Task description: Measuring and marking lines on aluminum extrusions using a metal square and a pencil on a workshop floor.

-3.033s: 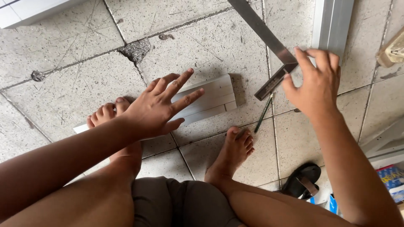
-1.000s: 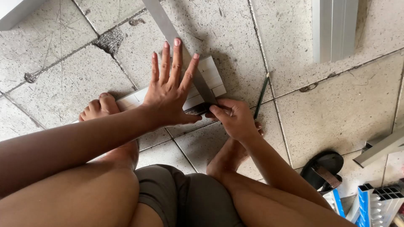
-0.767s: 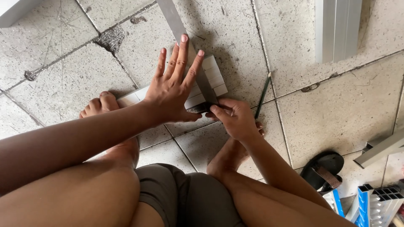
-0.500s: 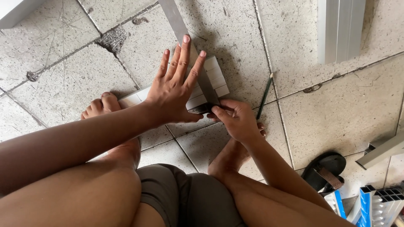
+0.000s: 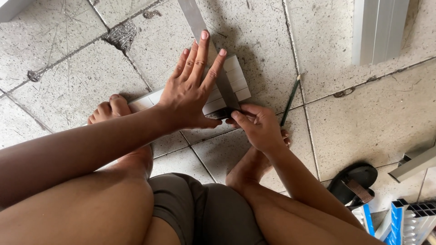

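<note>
I squat on a tiled floor. My left hand (image 5: 193,88) lies flat, fingers spread, pressing a metal square ruler (image 5: 195,20) onto a ribbed pale aluminium profile piece (image 5: 236,77) on the floor. My right hand (image 5: 256,127) pinches the dark stock end of the square (image 5: 222,113) at the profile's near edge. A green pencil (image 5: 289,100) lies on the tile just right of my right hand, untouched. My bare left foot (image 5: 109,109) rests against the profile's left part.
A long aluminium profile (image 5: 379,29) lies at the top right, another (image 5: 415,164) at the right edge. A black sandal (image 5: 356,183) sits at the lower right beside blue and white profile ends (image 5: 402,222). A cracked tile patch (image 5: 120,36) is upper left.
Three seconds ago my right hand held the square up at the right; it has come down onto the profile, and my left hand shifted to press the blade. Little movement in the last second.
</note>
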